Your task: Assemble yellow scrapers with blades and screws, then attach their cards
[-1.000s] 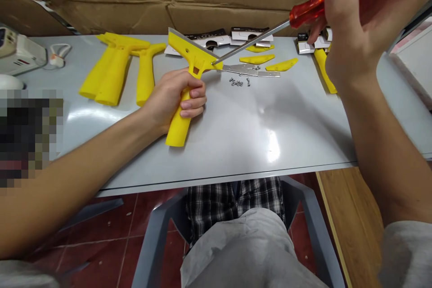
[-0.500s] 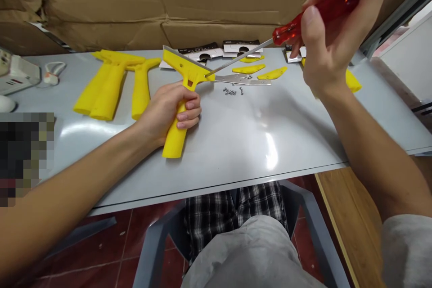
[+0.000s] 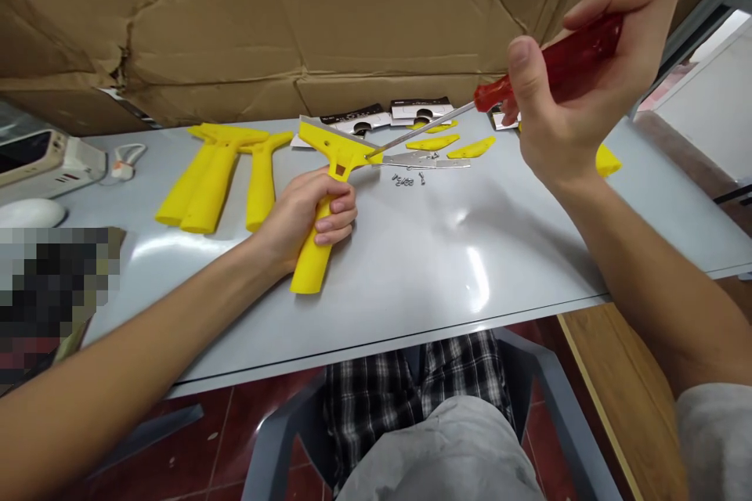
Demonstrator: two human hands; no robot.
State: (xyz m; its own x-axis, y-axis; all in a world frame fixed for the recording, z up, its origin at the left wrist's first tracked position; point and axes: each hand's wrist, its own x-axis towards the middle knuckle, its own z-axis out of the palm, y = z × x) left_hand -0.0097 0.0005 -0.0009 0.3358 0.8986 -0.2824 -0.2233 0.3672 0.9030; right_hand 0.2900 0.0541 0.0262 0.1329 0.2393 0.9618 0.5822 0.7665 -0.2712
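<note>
- the right hand (image 3: 579, 106) is sitting farther left over the table (image 3: 399, 266), closer to the left hand (image 3: 317, 215).
- the screwdriver (image 3: 581, 59) is no longer running past the top edge of view.
- a yellow piece (image 3: 609, 162) is showing to the right of the right wrist (image 3: 576, 180), no longer to its left.
- the view is tilting up, bringing in more cardboard (image 3: 235, 23) and setting the table lower.

Open stretch: front middle of surface (image 3: 405, 266), right of left hand (image 3: 320, 215). Screws (image 3: 404, 182) and metal blades (image 3: 423, 162) bound it behind; raised screwdriver shaft (image 3: 428, 127) bars rear. Yellow handles (image 3: 210, 180) obstruct left; cardboard (image 3: 352, 31) walls off back.
</note>
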